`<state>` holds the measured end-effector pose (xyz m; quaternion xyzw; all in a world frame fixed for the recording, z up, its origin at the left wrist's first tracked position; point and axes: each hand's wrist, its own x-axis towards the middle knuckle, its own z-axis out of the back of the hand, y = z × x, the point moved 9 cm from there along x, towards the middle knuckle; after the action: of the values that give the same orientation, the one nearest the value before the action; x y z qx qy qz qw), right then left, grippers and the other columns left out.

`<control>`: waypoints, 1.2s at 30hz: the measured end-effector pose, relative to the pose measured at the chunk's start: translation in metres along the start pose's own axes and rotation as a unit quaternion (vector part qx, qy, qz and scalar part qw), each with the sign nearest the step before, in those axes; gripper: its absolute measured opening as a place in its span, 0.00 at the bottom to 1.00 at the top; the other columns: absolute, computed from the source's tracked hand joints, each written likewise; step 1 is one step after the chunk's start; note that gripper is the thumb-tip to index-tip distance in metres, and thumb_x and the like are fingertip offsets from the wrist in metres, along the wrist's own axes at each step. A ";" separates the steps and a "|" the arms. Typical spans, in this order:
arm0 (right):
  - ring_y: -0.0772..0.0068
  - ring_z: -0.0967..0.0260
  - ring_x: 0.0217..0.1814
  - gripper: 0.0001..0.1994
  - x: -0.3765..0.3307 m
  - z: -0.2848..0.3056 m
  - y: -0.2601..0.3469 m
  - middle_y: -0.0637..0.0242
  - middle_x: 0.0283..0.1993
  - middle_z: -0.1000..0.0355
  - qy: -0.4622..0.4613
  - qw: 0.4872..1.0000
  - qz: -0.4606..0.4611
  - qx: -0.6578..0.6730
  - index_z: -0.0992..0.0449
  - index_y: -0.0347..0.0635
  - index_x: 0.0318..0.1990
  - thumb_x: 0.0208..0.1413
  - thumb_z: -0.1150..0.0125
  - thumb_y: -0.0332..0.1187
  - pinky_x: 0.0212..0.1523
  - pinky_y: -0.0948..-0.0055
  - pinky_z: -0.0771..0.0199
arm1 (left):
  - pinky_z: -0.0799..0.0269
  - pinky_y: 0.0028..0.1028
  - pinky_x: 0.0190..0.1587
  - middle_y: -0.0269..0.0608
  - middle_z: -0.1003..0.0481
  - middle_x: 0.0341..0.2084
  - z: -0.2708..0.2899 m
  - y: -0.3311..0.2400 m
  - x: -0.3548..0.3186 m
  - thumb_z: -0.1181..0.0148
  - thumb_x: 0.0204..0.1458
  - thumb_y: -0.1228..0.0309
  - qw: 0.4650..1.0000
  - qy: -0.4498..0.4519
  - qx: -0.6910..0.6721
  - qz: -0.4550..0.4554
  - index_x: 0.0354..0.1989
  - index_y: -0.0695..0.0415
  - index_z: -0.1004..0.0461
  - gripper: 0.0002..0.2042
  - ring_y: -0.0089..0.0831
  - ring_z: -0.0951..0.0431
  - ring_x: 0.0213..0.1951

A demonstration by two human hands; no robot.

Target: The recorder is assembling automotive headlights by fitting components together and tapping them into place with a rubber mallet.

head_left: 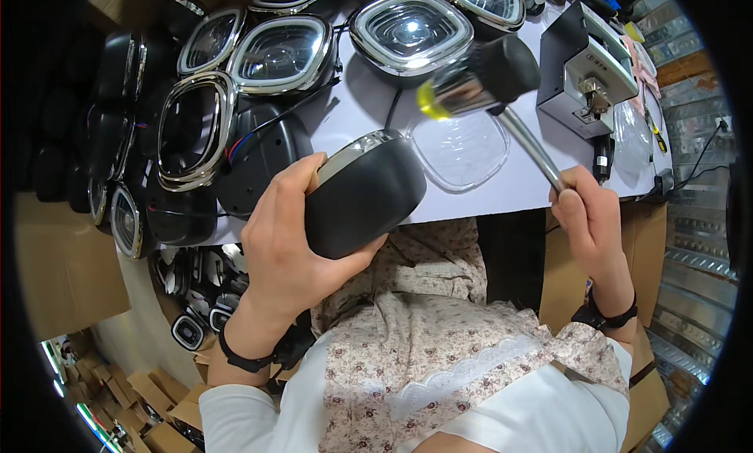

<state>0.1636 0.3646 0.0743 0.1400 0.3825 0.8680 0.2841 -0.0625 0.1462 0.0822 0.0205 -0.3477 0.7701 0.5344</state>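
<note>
Black lamp housing (363, 196) sits clamped in the left hand (286, 241); right hand (590, 218) fingers grip a mallet (480, 75).

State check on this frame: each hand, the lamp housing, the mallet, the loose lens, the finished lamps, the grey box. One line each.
left hand: closed around the black lamp housing
black lamp housing: held on its side above the table edge, chrome rim facing away
right hand: gripping the mallet handle
mallet: raised, head over the table
clear lens cover: lying flat, loose
finished lamps: lenses fitted, crowded together
grey box machine: standing on the table
</note>
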 end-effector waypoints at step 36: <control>0.60 0.24 0.41 0.40 -0.005 -0.129 0.072 0.58 0.43 0.26 0.046 0.949 0.269 0.156 0.30 0.39 0.60 0.37 0.18 0.40 0.43 0.65 0.23 | 0.42 0.44 0.72 0.53 0.41 0.71 -0.013 0.035 -0.070 0.11 0.24 0.54 0.926 0.029 -0.375 0.042 0.72 0.59 0.46 0.63 0.46 0.34 0.68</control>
<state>0.0805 0.2473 0.0417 0.2398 0.4744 0.8470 -0.0032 -0.0573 0.0905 0.0258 -0.2182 -0.5959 0.6054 0.4805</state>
